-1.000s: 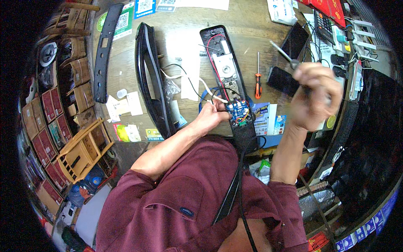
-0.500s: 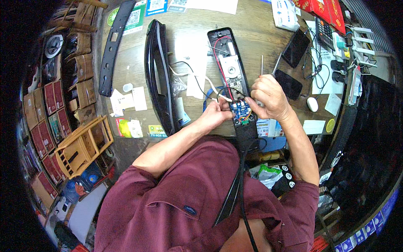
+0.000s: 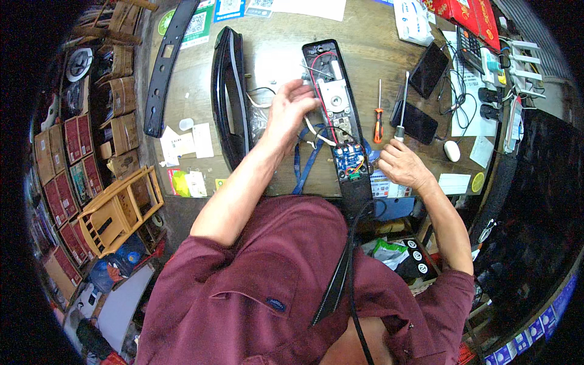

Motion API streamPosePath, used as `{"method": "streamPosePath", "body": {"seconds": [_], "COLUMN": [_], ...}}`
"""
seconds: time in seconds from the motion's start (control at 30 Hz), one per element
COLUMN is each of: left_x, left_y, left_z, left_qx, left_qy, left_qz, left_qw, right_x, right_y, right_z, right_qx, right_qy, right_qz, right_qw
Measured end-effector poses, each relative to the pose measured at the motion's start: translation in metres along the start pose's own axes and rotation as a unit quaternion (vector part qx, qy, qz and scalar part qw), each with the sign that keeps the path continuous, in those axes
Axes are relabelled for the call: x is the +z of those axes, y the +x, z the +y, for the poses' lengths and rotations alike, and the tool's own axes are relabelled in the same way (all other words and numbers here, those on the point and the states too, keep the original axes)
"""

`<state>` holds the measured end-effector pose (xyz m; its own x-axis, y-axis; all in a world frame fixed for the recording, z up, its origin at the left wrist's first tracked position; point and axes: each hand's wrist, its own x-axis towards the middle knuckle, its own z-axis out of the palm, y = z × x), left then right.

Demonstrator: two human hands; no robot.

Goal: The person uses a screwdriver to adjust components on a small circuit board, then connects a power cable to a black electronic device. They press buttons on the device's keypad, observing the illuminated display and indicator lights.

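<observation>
The left hand [image 3: 291,112] lay half open, fingertips on the open black panel [image 3: 336,115] mid-bench [image 3: 274,55]. The right hand [image 3: 398,164], loosely curled and holding nothing, rested by the panel's blue board [image 3: 348,159] at the near edge, beside a screwdriver [image 3: 401,109].

The person wore a maroon short-sleeved shirt [image 3: 255,286] with a small dark blue patch on the chest. Its sleeves ended above the elbows, leaving both forearms bare. A black strap [image 3: 340,267] ran down the shirt front. The left hand [image 3: 291,109] and the right hand [image 3: 398,164] were bare, ungloved.
</observation>
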<state>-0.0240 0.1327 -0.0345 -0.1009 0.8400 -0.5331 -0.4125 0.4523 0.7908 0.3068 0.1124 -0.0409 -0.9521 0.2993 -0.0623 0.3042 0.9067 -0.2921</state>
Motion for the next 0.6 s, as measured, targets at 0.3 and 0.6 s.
{"method": "streamPosePath", "body": {"seconds": [0.3, 0.6], "left_x": [0.006, 0.014], "left_y": [0.036, 0.032], "left_z": [-0.004, -0.010], "left_qx": [-0.171, -0.189], "left_qy": [-0.108, -0.237], "left_qz": [-0.135, -0.146], "left_qw": [0.970, 0.942], "right_x": [-0.005, 0.020], "right_y": [0.017, 0.075], "right_z": [-0.017, 0.001], "right_qx": [0.294, 0.550], "right_qy": [0.103, 0.081], "right_qz": [0.237, 0.183], "right_qw": [0.920, 0.811]}}
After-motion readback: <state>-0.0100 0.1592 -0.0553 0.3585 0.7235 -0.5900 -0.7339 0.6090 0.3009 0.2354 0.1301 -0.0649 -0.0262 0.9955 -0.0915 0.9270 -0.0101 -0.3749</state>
